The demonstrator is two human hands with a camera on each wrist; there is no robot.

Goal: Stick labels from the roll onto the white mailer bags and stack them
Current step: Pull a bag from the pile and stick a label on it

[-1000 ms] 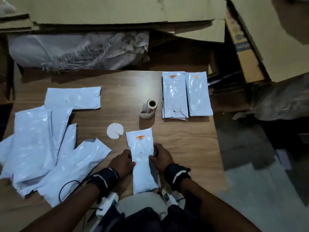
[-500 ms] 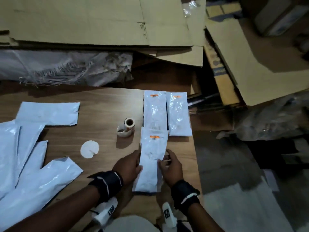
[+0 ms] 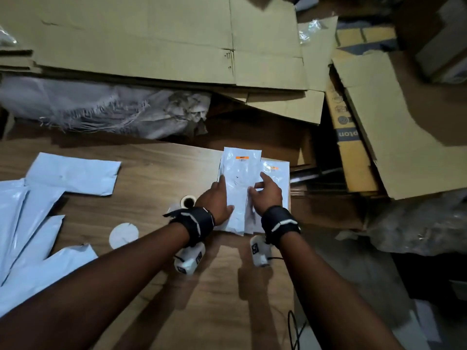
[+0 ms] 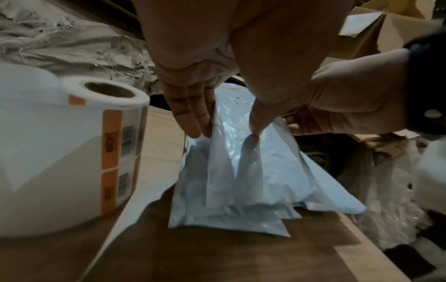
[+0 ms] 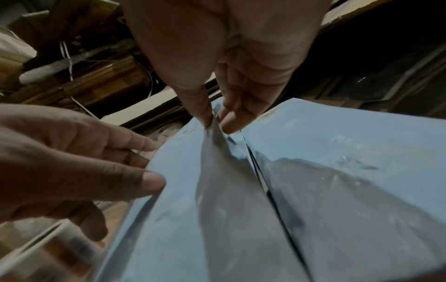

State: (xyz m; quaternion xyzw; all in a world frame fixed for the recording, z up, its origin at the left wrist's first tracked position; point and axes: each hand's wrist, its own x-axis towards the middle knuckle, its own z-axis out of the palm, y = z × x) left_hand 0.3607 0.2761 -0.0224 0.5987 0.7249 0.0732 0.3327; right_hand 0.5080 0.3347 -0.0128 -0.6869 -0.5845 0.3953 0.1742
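1. I am setting a labelled mailer bag (image 3: 240, 188) on top of the stack of labelled bags (image 4: 226, 215) at the far right of the wooden surface (image 3: 156, 168).
2. My left hand (image 3: 217, 198) is lying along the bag's left edge, fingers straight and thumb on top, gripping nothing.
3. My right hand (image 3: 267, 193) is pinching the bag's right edge between thumb and fingers, lifting a fold of it.
4. A second labelled pile (image 3: 278, 173) is lying just beside the stack, to its right.
5. The label roll (image 4: 72, 148) is standing just left of my left wrist.
6. Unlabelled mailer bags (image 3: 38, 198) are lying spread at the surface's left, with a white paper disc (image 3: 123, 234) nearer me.
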